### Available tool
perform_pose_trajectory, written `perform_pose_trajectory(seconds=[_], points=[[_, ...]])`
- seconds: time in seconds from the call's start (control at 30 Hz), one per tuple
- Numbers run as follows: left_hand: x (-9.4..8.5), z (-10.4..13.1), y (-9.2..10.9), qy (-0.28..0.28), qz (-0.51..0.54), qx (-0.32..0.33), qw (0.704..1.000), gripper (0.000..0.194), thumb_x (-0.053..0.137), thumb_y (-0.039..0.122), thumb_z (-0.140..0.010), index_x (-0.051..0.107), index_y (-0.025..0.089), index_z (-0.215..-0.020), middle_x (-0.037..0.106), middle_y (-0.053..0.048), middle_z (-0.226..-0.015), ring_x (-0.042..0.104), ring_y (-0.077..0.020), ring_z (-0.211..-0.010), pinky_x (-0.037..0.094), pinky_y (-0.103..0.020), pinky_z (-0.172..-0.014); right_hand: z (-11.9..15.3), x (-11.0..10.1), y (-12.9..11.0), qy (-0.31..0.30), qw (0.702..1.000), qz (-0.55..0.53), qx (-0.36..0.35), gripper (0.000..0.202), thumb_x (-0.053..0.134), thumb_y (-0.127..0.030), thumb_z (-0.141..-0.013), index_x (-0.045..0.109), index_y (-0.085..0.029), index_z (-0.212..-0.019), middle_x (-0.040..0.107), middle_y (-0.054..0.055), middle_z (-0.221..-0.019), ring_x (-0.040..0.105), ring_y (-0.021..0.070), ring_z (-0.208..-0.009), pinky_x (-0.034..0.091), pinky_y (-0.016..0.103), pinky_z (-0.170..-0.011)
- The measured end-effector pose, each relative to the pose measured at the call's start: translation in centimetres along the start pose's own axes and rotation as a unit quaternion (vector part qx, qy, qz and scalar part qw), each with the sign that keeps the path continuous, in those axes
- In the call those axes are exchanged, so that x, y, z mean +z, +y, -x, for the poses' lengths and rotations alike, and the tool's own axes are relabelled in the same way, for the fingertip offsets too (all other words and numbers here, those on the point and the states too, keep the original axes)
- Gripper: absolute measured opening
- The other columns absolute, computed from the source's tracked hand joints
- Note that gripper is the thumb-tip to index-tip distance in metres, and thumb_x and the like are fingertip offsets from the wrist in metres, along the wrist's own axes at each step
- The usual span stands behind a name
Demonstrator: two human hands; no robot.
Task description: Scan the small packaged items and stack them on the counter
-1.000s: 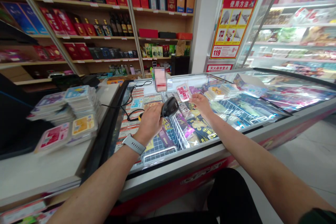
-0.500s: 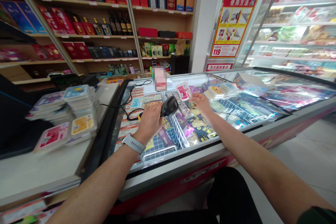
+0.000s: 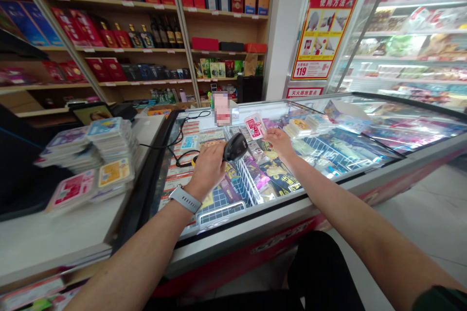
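My left hand [image 3: 209,166], with a grey watch on its wrist, is wrapped round a black handheld barcode scanner [image 3: 235,147]. The scanner's head points right, toward a flat card-like pack [image 3: 255,127] with a red and white print. My right hand [image 3: 278,142] pinches that pack by its right edge, holding it tilted above the freezer's glass top. A small gap separates scanner and pack. The scanner's black cable [image 3: 178,148] curls over the glass to the left.
Under the glass of the chest freezer [image 3: 270,214] lie wire baskets of packaged food. More flat packs [image 3: 301,125] sit on the glass to the right. Stacked packs [image 3: 109,138] stand on the white counter [image 3: 73,233] at left. Shelves of boxes and bottles line the back.
Both hands, the scanner and the pack hold almost the same place. A dark screen behind the left stacks now shows a picture.
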State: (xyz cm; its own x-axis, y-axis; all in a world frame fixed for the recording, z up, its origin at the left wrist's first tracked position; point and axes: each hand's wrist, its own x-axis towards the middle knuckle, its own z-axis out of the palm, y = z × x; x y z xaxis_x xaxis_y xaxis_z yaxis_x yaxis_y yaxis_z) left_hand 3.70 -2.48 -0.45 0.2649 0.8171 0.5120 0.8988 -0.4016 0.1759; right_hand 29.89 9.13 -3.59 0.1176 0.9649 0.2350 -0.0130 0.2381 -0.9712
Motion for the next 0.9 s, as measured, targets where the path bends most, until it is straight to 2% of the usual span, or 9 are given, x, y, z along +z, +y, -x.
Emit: perform_pose_trajectory(seconds=[0.43,0.77,0.9], points=[[-0.41,-0.06,0.43,-0.007,-0.003,-0.008,1.0,0.053,0.054,0.005,-0.083,0.056,0.01,-0.135,0.069,-0.016,-0.134,0.063,-0.0302,-0.128,0.048,-0.045,-0.112,0.1,0.01,-0.07,-0.001,1.0,0.004,-0.002,0.039,0.08,-0.041,-0.058,0.063,-0.023,-0.087,0.073,0.002,-0.076,0.071,0.0228,-0.078,0.041,0.023,-0.046],[-0.43,-0.01,0.43,0.002,-0.013,0.0,1.0,0.048,0.054,0.006,-0.081,0.057,0.011,-0.129,0.07,-0.016,-0.125,0.064,-0.0313,-0.123,0.051,-0.045,-0.107,0.27,0.03,-0.26,0.001,1.0,0.014,0.001,0.042,0.079,-0.042,-0.057,0.061,-0.022,-0.089,0.072,0.002,-0.077,0.071,0.022,-0.078,0.041,0.023,-0.048],[-0.36,0.02,0.41,0.002,-0.006,0.004,1.0,0.048,0.053,0.006,-0.083,0.056,0.012,-0.13,0.069,-0.016,-0.128,0.063,-0.0309,-0.125,0.05,-0.046,-0.108,0.2,0.07,-0.27,0.002,1.0,0.014,0.001,0.042,0.079,-0.042,-0.056,0.062,-0.022,-0.089,0.072,0.002,-0.077,0.071,0.0215,-0.077,0.041,0.023,-0.047]])
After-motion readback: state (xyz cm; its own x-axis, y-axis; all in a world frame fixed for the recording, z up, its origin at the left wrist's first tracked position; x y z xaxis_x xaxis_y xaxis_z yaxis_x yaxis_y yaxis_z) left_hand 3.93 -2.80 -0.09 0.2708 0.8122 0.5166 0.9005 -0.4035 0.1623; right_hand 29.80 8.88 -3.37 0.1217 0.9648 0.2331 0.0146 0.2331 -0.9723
